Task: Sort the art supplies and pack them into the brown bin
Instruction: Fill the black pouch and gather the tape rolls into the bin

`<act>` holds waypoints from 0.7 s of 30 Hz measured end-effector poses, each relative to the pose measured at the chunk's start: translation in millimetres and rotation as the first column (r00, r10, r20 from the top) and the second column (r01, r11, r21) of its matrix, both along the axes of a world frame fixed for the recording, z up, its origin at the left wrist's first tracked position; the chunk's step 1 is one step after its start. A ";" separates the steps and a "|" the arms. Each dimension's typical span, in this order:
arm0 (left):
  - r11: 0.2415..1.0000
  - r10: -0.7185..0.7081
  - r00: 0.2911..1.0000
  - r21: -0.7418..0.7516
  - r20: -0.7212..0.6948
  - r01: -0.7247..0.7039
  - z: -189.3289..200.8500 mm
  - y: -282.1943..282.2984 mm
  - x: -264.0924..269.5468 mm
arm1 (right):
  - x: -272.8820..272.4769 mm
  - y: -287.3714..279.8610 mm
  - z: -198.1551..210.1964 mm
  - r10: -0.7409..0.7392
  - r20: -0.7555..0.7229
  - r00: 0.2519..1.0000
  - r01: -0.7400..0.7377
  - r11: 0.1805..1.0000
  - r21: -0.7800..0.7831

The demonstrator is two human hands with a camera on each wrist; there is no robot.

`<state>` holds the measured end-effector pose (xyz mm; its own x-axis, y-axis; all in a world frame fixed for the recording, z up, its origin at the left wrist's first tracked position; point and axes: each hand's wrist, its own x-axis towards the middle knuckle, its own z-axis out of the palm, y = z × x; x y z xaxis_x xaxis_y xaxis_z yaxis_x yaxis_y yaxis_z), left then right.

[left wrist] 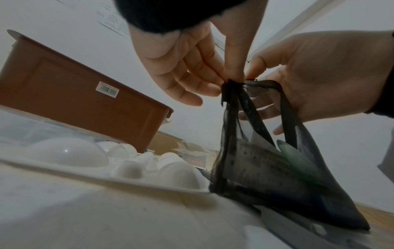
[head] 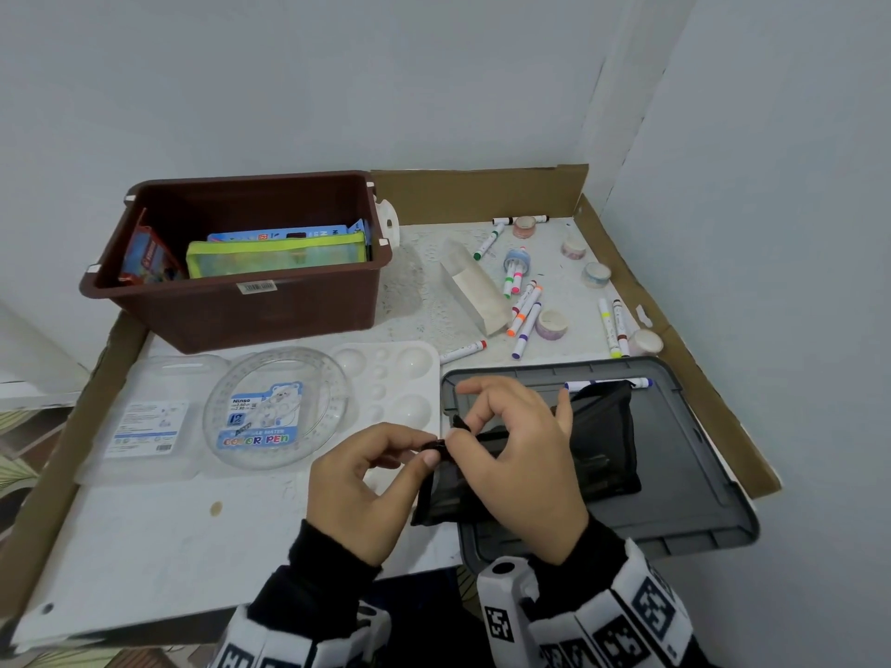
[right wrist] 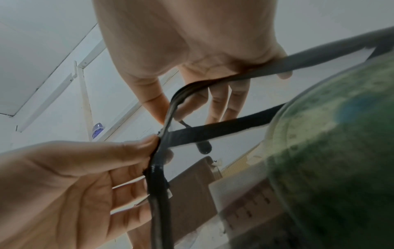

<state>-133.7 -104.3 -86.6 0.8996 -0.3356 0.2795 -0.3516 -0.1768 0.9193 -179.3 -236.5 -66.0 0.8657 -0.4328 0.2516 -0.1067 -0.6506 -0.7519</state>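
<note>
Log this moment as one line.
step: zipping pouch | left hand: pinches pouch end | right hand: pinches zipper | pouch: on grey lid | bin: part-filled | markers: loose

Both hands bare: left hand, right hand. Black sleeves to the wrists. White wrist mounts over them, printed with black square tag markers.
</note>
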 end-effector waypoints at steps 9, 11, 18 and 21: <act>0.999 0.035 0.999 0.001 0.033 -0.035 -0.8 5.0 1.1 | -7.3 -15.2 0.0 -0.058 0.000 0.998 0.058 0.998 -0.028; 0.999 0.044 0.998 0.003 0.035 -0.044 -1.7 6.2 1.8 | -9.3 -20.5 0.5 -0.082 -0.007 0.997 0.081 0.996 -0.046; 0.997 0.081 0.997 -0.017 0.011 -0.081 0.0 11.5 3.6 | -20.8 -47.3 2.0 -0.163 0.033 0.986 0.164 0.986 -0.018; 0.996 0.091 0.996 -0.002 0.020 -0.091 1.5 12.4 5.0 | -25.3 -56.1 1.9 -0.234 0.059 0.970 0.235 0.972 -0.021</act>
